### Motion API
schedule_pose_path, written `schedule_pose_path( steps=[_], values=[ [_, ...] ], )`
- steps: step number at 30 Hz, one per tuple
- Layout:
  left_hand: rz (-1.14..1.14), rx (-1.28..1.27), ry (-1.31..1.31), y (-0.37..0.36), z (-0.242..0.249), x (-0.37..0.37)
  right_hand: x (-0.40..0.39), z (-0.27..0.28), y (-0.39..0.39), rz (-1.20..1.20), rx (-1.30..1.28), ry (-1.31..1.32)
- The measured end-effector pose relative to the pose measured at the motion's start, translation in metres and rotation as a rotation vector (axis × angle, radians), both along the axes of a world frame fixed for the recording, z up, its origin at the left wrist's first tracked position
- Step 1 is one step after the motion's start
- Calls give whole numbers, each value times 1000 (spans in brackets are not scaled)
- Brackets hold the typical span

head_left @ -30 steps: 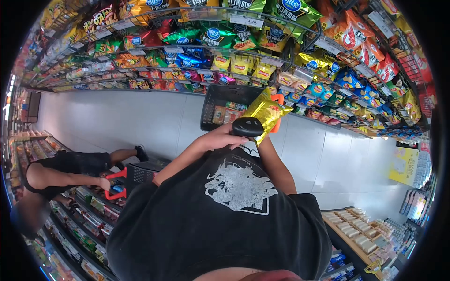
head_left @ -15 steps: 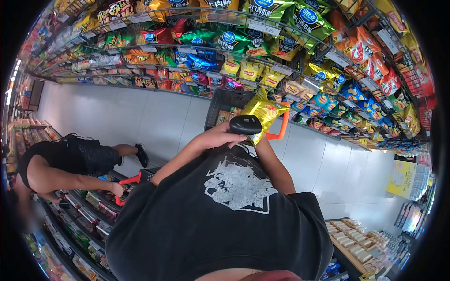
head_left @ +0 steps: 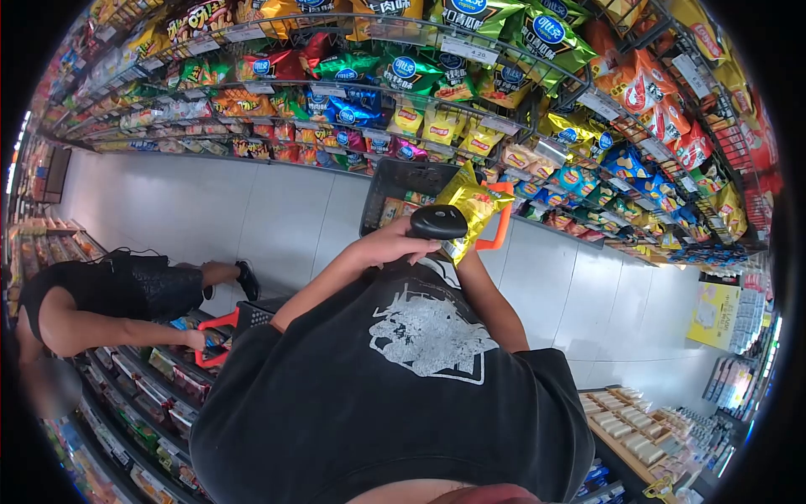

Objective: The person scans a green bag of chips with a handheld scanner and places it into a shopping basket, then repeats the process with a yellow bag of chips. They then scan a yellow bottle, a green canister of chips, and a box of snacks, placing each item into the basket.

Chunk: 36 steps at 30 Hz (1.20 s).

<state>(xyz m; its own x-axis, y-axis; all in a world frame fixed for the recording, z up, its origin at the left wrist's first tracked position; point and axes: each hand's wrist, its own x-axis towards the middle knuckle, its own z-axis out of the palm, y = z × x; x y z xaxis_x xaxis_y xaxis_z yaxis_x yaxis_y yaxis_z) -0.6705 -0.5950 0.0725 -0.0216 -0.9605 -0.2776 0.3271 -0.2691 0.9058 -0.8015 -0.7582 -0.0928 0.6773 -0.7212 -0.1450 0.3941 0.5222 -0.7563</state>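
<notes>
My left hand (head_left: pixel 388 245) is closed around a black handheld barcode scanner (head_left: pixel 438 223), its rounded head pointing right. Just right of the scanner, a shiny yellow bag of chips (head_left: pixel 475 206) stands tilted in front of my body. My right forearm (head_left: pixel 491 301) runs up behind the bag's lower edge, and the bag is held up there. Bag and scanner hide the fingers of that hand. Beyond my hands is a dark shopping basket (head_left: pixel 369 202) with an orange handle (head_left: pixel 504 220) and several packets (head_left: pixel 392 210) inside.
Shelves of chip bags (head_left: pixel 411 71) curve across the far side, with price tags along their edges. At left, another person's hand (head_left: pixel 195 338) grips an orange cart handle (head_left: pixel 217 321) beside more shelves. Pale floor tiles (head_left: pixel 277 193) lie between. A wooden display rack (head_left: pixel 625 430) stands lower right.
The view has shifted slightly, and the basket sits a little further left in it. The other person's hand and cart handle appear further left. My hold on scanner and bag looks the same.
</notes>
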Motion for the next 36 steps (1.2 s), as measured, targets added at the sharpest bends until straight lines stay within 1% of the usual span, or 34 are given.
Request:
schedule_pose_path(
  steps=[2,4,7,11,13,15,17,18,20,21,23,24,27,36],
  values=[
    [0,5,27,-3,1,3,1,12,0,-162,-258,50],
    [1,-9,38,-5,-1,4,1,20,0,-231,-393,57],
    [24,-23,91,-4,0,4,1,26,3,-252,-486,55],
    [5,-35,112,-3,-8,-2,-5,24,7,-194,-550,65],
    [1,-33,97,-5,-8,-3,-8,20,7,-125,-568,72],
    [1,-16,80,-3,-3,-6,-9,12,8,-7,-551,56],
    [44,-24,103,1,4,-8,-10,-1,9,160,-487,12],
    [64,-28,115,2,6,-9,-10,4,9,334,-406,28],
    [52,-17,119,3,3,-6,-13,11,8,318,-1079,439],
    [45,-12,125,3,1,-6,-16,2,10,313,-857,355],
    [28,-16,129,1,-2,-9,-19,48,14,173,-817,57],
    [24,-18,128,1,-2,-10,-18,60,15,119,-794,58],
    [35,-54,95,2,-4,-15,-25,61,19,42,-742,141],
    [-23,-42,94,-1,-9,-25,-43,64,22,17,-707,220]
  ],
)
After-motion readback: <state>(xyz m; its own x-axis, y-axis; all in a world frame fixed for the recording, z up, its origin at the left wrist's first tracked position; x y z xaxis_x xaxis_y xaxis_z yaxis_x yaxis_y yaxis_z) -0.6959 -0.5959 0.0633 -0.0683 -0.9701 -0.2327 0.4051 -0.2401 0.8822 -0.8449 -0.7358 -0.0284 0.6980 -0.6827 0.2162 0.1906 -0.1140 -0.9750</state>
